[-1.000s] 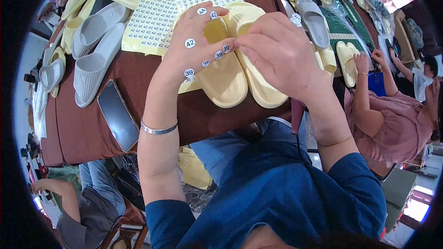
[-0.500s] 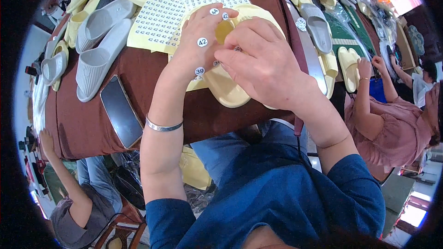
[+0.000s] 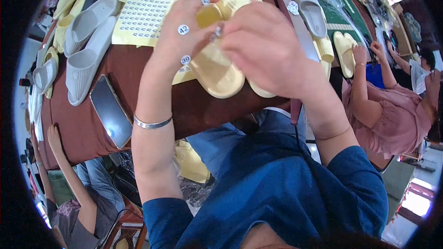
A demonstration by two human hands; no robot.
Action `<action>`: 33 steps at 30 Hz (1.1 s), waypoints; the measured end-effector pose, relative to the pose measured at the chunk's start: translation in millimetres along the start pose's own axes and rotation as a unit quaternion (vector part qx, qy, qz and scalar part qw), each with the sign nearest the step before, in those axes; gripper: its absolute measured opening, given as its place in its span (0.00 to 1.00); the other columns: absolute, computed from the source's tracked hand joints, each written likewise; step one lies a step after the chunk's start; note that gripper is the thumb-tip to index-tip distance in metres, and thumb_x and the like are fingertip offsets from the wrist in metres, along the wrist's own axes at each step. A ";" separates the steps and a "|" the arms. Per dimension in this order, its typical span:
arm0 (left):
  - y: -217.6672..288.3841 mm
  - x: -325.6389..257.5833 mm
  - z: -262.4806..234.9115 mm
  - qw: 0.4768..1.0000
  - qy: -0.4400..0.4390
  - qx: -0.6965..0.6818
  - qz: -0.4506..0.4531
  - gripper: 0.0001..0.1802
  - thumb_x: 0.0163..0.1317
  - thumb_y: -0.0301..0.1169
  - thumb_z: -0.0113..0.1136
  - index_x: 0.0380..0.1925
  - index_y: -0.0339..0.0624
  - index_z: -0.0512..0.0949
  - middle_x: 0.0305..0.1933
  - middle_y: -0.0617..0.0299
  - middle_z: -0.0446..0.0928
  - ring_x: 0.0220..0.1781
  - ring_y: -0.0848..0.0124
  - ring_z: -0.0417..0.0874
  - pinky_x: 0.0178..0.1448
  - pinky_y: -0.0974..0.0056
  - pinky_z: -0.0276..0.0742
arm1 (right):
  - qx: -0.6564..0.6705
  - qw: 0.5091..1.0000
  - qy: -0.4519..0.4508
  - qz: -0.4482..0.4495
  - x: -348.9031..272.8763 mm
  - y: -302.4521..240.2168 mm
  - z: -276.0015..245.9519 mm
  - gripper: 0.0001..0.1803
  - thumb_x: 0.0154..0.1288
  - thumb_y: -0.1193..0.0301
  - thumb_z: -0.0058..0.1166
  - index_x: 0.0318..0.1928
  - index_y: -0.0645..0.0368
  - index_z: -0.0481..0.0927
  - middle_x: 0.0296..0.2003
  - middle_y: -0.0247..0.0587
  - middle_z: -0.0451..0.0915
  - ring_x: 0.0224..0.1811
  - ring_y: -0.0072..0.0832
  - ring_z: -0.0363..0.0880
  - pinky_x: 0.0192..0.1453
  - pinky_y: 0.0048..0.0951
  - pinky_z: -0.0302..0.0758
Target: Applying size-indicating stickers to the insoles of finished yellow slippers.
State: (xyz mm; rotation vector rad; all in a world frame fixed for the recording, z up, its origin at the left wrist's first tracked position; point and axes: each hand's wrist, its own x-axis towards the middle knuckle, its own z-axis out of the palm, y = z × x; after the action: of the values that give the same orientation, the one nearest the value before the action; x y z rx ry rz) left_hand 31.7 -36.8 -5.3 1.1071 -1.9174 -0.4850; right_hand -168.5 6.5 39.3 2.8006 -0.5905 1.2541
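Note:
My left hand (image 3: pixel 177 32) is over a pair of pale yellow slippers, with several round white number stickers (image 3: pixel 183 29) stuck along its back, fingers and thumb. Its index finger and thumb are spread apart, with the yellow of a slipper showing between them; the other fingers are hidden. Close beside that thumb, my right hand (image 3: pixel 272 48) is blurred by motion, its fingers bent in and pressed together. Whatever they pinch is too small or smeared to make out. Below the hands, the left slipper (image 3: pixel 221 80) points its end toward me, and the right slipper (image 3: pixel 262 90) is mostly covered.
Sticker sheets (image 3: pixel 140 20) lie by my left hand. Grey slippers (image 3: pixel 85 64) and a phone (image 3: pixel 110 110) rest on the brown cloth (image 3: pixel 138 69) at left. More slippers (image 3: pixel 311 14) stand at right. Co-workers sit at right (image 3: pixel 383 115) and lower left (image 3: pixel 87 212).
The view has shifted a little, so the table things sit further left. My right hand has drawn slightly away from my left thumb and is now blurred.

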 end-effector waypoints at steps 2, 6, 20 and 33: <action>3.8 -2.2 -7.2 0.995 -0.014 0.040 -0.088 0.24 0.55 0.42 0.74 0.50 0.47 0.82 0.46 0.51 0.79 0.51 0.53 0.80 0.57 0.54 0.75 | -0.003 1.000 -0.016 0.019 -10.0 7.7 -17.5 0.06 0.54 0.76 0.63 0.33 0.59 0.81 0.38 0.40 0.79 0.45 0.42 0.77 0.53 0.40 0.74; -2.8 -1.9 1.0 0.994 0.015 0.110 -0.020 0.25 0.57 0.47 0.72 0.51 0.48 0.82 0.42 0.53 0.79 0.48 0.55 0.81 0.55 0.55 0.75 | 0.022 0.986 -0.133 0.098 -37.6 7.7 -51.0 0.06 0.54 0.81 0.62 0.33 0.65 0.78 0.36 0.45 0.78 0.43 0.45 0.77 0.48 0.40 0.74; 0.0 -3.3 -0.1 0.996 0.000 0.082 -0.037 0.24 0.61 0.47 0.70 0.54 0.48 0.82 0.43 0.55 0.79 0.46 0.60 0.83 0.51 0.57 0.78 | 0.023 0.954 -0.263 0.140 -53.6 14.9 -48.9 0.06 0.61 0.74 0.55 0.29 0.63 0.76 0.32 0.46 0.76 0.42 0.46 0.76 0.50 0.44 0.73; 5.5 -4.0 -2.5 0.995 -0.006 0.085 -0.057 0.24 0.61 0.47 0.70 0.54 0.49 0.82 0.46 0.54 0.79 0.48 0.59 0.82 0.53 0.57 0.78 | 0.019 0.950 -0.280 0.137 -53.2 18.7 -47.0 0.04 0.62 0.73 0.56 0.33 0.61 0.77 0.35 0.44 0.77 0.43 0.46 0.75 0.48 0.42 0.72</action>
State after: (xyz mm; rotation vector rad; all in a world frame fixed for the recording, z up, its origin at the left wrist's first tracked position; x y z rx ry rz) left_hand 31.9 -30.3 -2.1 1.3313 -1.9416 -0.3951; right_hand -240.8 14.6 30.2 3.1891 -1.0086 0.4607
